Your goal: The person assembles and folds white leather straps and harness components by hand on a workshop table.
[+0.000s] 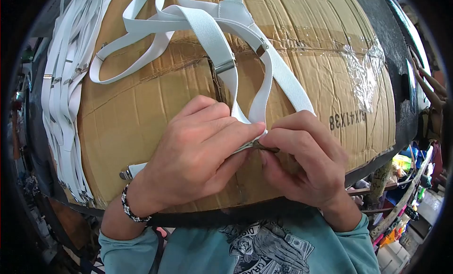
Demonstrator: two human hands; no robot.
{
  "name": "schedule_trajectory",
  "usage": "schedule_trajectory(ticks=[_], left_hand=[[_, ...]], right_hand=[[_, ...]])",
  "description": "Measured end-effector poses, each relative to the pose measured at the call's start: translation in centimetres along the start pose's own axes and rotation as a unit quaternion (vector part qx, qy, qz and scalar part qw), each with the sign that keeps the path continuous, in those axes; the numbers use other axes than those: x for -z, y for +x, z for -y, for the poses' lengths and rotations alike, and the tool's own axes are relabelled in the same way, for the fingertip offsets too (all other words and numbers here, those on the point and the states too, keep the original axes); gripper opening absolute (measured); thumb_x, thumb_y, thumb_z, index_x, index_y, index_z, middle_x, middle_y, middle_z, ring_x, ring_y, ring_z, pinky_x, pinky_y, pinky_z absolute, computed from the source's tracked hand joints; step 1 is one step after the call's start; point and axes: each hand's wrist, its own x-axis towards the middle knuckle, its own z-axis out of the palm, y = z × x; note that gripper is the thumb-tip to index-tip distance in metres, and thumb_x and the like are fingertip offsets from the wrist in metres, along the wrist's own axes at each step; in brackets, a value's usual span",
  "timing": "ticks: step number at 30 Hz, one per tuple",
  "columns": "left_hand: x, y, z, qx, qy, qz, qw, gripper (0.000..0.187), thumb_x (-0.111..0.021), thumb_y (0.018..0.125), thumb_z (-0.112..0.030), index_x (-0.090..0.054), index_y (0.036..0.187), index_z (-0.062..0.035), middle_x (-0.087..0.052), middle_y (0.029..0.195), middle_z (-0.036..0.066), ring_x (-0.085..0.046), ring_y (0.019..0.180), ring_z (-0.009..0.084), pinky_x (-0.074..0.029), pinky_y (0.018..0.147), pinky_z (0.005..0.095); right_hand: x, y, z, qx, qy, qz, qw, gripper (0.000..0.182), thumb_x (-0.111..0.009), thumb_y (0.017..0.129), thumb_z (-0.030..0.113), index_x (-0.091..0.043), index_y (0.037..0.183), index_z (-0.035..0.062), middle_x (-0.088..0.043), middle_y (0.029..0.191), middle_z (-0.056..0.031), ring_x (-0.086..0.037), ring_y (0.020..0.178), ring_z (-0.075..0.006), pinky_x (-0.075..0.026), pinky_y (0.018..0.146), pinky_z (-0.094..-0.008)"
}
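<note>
White elastic suspenders (pixel 207 33) with metal adjusters lie looped over a cardboard sheet, and their straps run down to my hands. My left hand (pixel 198 149) pinches the white strap between thumb and forefinger. Close beside it, my right hand (pixel 306 158) grips a small dark metal piece at the strap's end, perhaps a clip; the fingers hide most of it. Another strap end with a metal clip (pixel 125 174) sticks out left of my left wrist. A silver adjuster (pixel 225 66) sits on the strap above my hands.
A bundle of white suspenders (pixel 63 99) hangs along the left edge of the cardboard (pixel 127 146). Clear tape (pixel 363 78) is stuck at its right. Beyond the dark table edge on the right lie cluttered colourful items (pixel 406 165).
</note>
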Motion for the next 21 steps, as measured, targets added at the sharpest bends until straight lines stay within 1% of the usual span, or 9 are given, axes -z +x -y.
schedule_trajectory(ticks=[4,6,9,12,14,16,19,21], left_hand=[[-0.4,0.1,-0.1,-0.008,-0.003,-0.004,1.000,0.048,-0.081,0.066,0.003,-0.074,0.113,-0.0001,-0.056,0.073,0.005,-0.053,0.066,0.0244,-0.042,0.071,0.0366],[-0.5,0.1,0.0,-0.013,-0.006,-0.009,1.000,0.047,-0.081,0.067,0.003,-0.074,0.113,-0.0002,-0.056,0.073,0.005,-0.053,0.066,0.0241,-0.042,0.071,0.0359],[-0.1,-0.1,0.2,0.009,-0.009,0.001,1.000,0.044,-0.082,0.068,0.003,-0.074,0.111,-0.0002,-0.057,0.073,0.005,-0.053,0.066,0.0239,-0.041,0.071,0.0354],[0.0,-0.1,0.0,0.008,-0.012,0.001,1.000,0.041,-0.082,0.069,0.003,-0.074,0.110,-0.0001,-0.057,0.074,0.005,-0.053,0.066,0.0239,-0.041,0.071,0.0354],[0.1,0.0,0.0,0.004,-0.006,-0.001,1.000,0.041,-0.081,0.068,0.003,-0.074,0.109,0.0001,-0.056,0.073,0.005,-0.053,0.066,0.0240,-0.041,0.071,0.0358],[0.1,0.1,0.0,0.001,-0.002,0.002,1.000,0.042,-0.081,0.067,0.003,-0.074,0.108,0.0005,-0.056,0.073,0.006,-0.053,0.066,0.0241,-0.041,0.071,0.0361],[0.1,0.1,0.0,-0.001,0.002,0.007,1.000,0.043,-0.080,0.066,0.002,-0.073,0.108,0.0011,-0.057,0.074,0.006,-0.053,0.066,0.0244,-0.041,0.071,0.0366],[0.0,0.1,0.0,-0.002,0.005,0.006,1.000,0.044,-0.080,0.065,0.001,-0.073,0.108,0.0015,-0.057,0.075,0.006,-0.053,0.066,0.0246,-0.041,0.071,0.0372]], right_hand=[[0.3,-0.5,0.1,-0.005,-0.032,0.010,0.999,0.030,-0.076,0.075,-0.005,-0.066,0.103,-0.0005,-0.061,0.090,-0.0119,-0.065,0.070,-0.0265,-0.054,0.059,-0.0372],[0.4,-0.6,0.1,-0.006,-0.027,0.011,1.000,0.030,-0.076,0.074,-0.005,-0.066,0.103,-0.0001,-0.061,0.089,-0.0117,-0.065,0.070,-0.0263,-0.054,0.059,-0.0371],[1.0,-1.2,-0.2,-0.064,-0.044,0.055,0.995,0.030,-0.076,0.075,-0.004,-0.066,0.103,0.0007,-0.062,0.089,-0.0112,-0.066,0.071,-0.0259,-0.054,0.060,-0.0366],[1.4,-0.6,0.3,-0.089,-0.040,0.022,0.995,0.024,-0.077,0.073,-0.007,-0.069,0.095,-0.0013,-0.066,0.086,-0.0130,-0.063,0.066,-0.0192,-0.049,0.056,-0.0309],[1.3,-0.3,0.5,-0.067,-0.032,0.016,0.997,0.027,-0.076,0.074,-0.005,-0.068,0.099,0.0005,-0.064,0.089,-0.0117,-0.065,0.069,-0.0233,-0.052,0.058,-0.0344],[0.8,0.0,0.5,-0.041,-0.017,0.000,0.999,0.028,-0.076,0.075,-0.005,-0.067,0.101,0.0010,-0.063,0.090,-0.0111,-0.066,0.070,-0.0255,-0.054,0.058,-0.0361],[-0.1,0.1,0.3,-0.007,0.001,-0.020,1.000,0.026,-0.076,0.075,-0.006,-0.066,0.099,-0.0001,-0.062,0.089,-0.0113,-0.065,0.070,-0.0258,-0.054,0.058,-0.0361],[-0.3,-0.2,0.2,-0.005,-0.011,-0.015,1.000,0.026,-0.076,0.075,-0.007,-0.066,0.098,-0.0009,-0.062,0.089,-0.0114,-0.065,0.070,-0.0260,-0.054,0.058,-0.0361]])
